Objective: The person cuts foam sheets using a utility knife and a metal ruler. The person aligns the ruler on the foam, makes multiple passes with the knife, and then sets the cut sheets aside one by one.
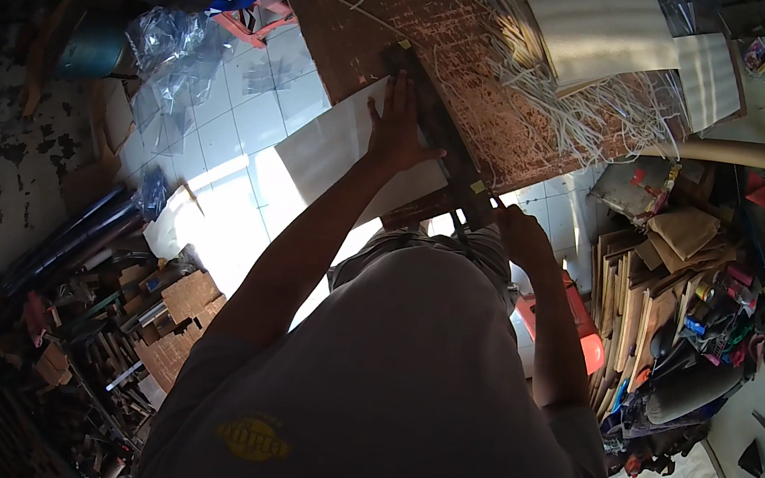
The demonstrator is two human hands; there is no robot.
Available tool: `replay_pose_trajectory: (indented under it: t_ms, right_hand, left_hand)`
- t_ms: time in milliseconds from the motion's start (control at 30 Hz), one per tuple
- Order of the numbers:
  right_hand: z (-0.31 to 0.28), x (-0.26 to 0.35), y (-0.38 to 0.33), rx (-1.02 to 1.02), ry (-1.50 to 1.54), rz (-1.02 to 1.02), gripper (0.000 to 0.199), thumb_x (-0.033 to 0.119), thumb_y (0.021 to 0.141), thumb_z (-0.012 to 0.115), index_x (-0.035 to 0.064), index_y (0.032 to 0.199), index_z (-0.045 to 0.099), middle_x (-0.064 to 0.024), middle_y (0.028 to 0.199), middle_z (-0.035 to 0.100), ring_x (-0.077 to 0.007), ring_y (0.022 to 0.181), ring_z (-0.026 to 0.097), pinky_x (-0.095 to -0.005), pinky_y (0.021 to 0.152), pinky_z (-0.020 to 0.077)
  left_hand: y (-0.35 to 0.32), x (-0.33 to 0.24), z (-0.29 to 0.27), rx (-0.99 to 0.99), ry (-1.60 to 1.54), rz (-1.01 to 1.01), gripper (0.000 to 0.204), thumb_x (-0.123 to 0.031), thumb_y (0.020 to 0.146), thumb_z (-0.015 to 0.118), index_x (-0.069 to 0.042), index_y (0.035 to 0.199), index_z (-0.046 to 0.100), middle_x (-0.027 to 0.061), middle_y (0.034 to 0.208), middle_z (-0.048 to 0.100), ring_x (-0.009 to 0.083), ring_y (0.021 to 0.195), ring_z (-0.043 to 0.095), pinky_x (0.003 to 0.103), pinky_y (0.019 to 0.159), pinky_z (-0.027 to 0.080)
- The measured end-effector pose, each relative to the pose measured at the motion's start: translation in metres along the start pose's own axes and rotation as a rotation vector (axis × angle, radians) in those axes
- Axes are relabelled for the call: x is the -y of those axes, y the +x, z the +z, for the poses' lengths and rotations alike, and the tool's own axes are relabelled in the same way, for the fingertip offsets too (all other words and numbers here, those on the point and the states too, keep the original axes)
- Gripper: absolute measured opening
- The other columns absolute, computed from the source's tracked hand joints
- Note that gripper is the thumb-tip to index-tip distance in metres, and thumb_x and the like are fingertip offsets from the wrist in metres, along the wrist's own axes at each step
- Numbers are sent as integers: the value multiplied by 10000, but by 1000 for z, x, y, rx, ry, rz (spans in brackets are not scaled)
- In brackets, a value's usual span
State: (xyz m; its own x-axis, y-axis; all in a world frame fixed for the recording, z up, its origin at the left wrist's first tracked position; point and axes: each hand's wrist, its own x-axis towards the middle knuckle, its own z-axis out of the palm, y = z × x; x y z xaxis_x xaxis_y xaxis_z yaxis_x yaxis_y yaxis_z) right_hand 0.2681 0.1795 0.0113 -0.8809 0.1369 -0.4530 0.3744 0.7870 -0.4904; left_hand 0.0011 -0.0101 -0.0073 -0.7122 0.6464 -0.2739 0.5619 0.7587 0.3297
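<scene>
Left hand [396,132] pressed flat, fingers spread, on a thin, light, flexible white sheet [337,148] beside a dark straightedge [438,134]; right hand [521,235] closed, contents unclear; sheet best held flat near the cut line

Dim, sunlit floor patch glaring, fisheye edges dark, bent.

- The left hand [396,132] lay flat, fingers spread, above the frame's centre, its bare forearm stretching straight up from the lower left.
- The right hand [520,235] was curled closed right of centre, elbow bent.
</scene>
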Motion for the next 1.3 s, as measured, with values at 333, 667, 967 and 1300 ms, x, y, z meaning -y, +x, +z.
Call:
replay_pose_trajectory:
  t_ms: [333, 667, 967, 1300]
  right_hand:
    - [26, 26, 14, -175, 251, 232, 457, 439, 1125, 396, 51, 1282, 580, -265, 838, 722, -480, 814, 711, -592, 699, 554]
    - [47, 27, 15, -238, 306, 251, 412, 406, 1122, 427, 76, 1323, 572, -238, 793, 722, -447, 751, 721, -568, 638, 556]
    - [65, 25, 15, -190, 250, 292, 419, 406, 1121, 440, 21, 1197, 589, -244, 820, 724, -447, 781, 725, -556, 702, 568]
    - [85, 25, 28, -336, 153, 197, 410, 390, 1124, 454, 18, 1013, 587, -192, 755, 711, -366, 711, 738, -480, 583, 577]
  left_hand:
    - [1, -3, 1, 36, 22, 11, 1493, -636, 644, 904, 62, 1647, 46, 219, 1752, -67, 397, 1626, -39, 778, 1194, 108]
    - [5, -5, -3, 67, 37, 22, 1505, -582, 630, 936, 77, 1640, 36, 197, 1751, -97, 396, 1624, -37, 808, 1167, 140]
    - [6, -7, -7, 128, 78, 26, 1509, -595, 649, 930, 49, 1647, 0, 183, 1754, -98, 380, 1627, -40, 798, 1169, 177]
    - [10, -7, -12, 178, 110, 48, 1502, -571, 653, 937, 41, 1649, -5, 184, 1752, -104, 378, 1626, -46, 803, 1164, 199]
